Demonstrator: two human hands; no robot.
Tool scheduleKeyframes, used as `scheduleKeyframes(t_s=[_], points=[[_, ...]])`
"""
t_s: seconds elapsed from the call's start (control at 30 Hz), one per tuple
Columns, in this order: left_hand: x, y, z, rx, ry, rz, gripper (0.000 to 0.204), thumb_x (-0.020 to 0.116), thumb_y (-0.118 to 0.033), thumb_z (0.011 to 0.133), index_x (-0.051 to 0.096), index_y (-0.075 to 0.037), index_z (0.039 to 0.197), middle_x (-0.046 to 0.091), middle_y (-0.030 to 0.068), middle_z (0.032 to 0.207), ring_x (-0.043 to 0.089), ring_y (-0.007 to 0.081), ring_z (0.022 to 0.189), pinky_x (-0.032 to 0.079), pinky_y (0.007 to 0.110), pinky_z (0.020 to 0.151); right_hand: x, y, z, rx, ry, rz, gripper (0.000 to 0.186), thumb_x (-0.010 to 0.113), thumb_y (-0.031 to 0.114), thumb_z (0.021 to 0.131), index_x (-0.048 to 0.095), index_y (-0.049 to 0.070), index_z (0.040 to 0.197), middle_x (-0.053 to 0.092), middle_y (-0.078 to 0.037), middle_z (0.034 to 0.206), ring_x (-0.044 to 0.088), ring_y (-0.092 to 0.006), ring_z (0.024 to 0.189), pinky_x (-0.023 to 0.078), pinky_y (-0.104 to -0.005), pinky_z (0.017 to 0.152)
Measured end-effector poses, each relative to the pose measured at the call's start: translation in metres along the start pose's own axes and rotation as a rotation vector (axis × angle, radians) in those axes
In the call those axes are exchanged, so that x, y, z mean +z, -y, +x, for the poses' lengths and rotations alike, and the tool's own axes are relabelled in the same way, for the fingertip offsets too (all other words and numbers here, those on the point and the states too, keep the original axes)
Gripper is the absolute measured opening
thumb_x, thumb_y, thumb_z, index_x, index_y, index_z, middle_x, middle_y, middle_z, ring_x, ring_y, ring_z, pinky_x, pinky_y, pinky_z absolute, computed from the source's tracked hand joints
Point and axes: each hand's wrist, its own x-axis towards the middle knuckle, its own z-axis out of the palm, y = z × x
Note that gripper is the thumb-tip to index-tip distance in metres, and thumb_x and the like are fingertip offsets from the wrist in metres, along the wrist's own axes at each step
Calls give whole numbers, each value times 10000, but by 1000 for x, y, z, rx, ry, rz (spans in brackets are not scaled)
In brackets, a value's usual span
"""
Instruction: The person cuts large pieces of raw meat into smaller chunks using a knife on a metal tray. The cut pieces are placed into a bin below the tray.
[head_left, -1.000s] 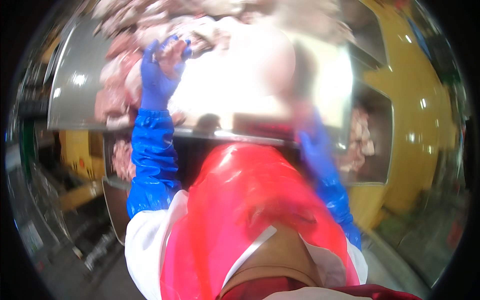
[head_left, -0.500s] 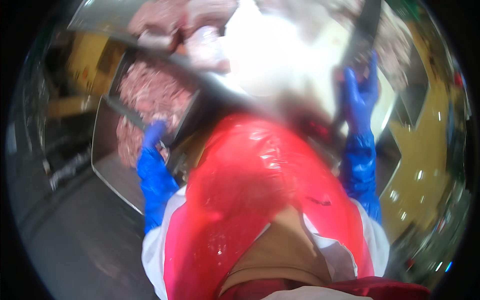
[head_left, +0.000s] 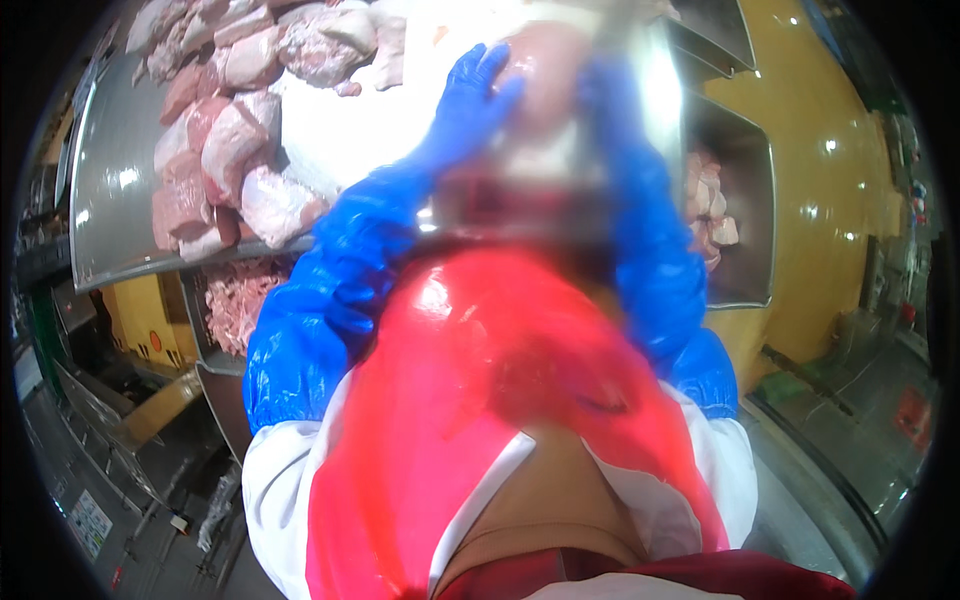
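Observation:
My left hand [head_left: 465, 105], in a blue glove, lies with fingers apart against the left side of a pink piece of meat [head_left: 545, 75]. The meat rests on the white cutting board [head_left: 335, 140], part of it washed out by glare. My right hand [head_left: 608, 100] is at the meat's right side, smeared by motion. Its fingers cannot be made out, nor whether it holds anything. Blue sleeves cover both forearms.
Several chunks of meat [head_left: 215, 140] are heaped on the steel table [head_left: 110, 200] at the left. Under its edge is a bin of meat trimmings [head_left: 240, 305]. A steel bin [head_left: 755, 210] with pale meat pieces stands at the right, above a yellowish floor [head_left: 820, 190].
My left hand has left the trimmings bin and come to the meat on the board. My right hand has moved left from a long dark object it held. The view has turned.

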Motion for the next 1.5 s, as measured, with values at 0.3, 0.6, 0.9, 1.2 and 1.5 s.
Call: scheduleKeyframes(t_s=[0.3, 0.6, 0.9, 1.2, 1.5], points=[[-65, -1, -68, -82, 251, 340, 462, 678, -199, 921, 612, -92, 1365, 510, 215, 1480, 437, 408, 1420, 365, 496, 1171, -18, -5, -73, -357, 196, -914, 691, 605, 124, 1009, 299, 135, 1629, 723, -140, 1066, 693, -184, 843, 565, -358, 819], [-56, -16, -48, -132, -58, 77, 188, 729, -86, 873, 733, -72, 1061, 707, 112, 1051, 669, 287, 1021, 514, 396, 898, 27, 25, -116, -89, 319, -1162, 625, 558, 157, 1016, 353, 222, 1602, 685, -324, 1055, 687, -492, 940, 542, -509, 828], [-25, -30, -43, -199, -86, -63, 230, 738, -126, 879, 716, -64, 1100, 689, 66, 968, 685, 166, 874, 530, 331, 730, -64, 94, -191, 56, 495, -1375, 681, 565, 117, 1006, 297, 208, 1626, 713, -282, 1000, 700, -454, 882, 551, -486, 784], [-21, 1, -17, -159, 48, -79, 115, 741, -95, 867, 694, -13, 934, 660, 67, 778, 603, 116, 672, 523, 280, 656, 51, -34, -62, -296, 271, -1031, 720, 505, 142, 1002, 186, 142, 1648, 665, -348, 872, 678, -488, 742, 542, -541, 692], [-44, 28, -12, -294, 126, -270, 136, 759, -100, 845, 658, -10, 842, 617, 15, 670, 536, 43, 638, 481, 250, 599, 51, 53, -198, 137, 450, -1705, 909, 522, 11, 886, 86, 187, 1664, 668, -314, 904, 683, -467, 763, 538, -568, 717]])
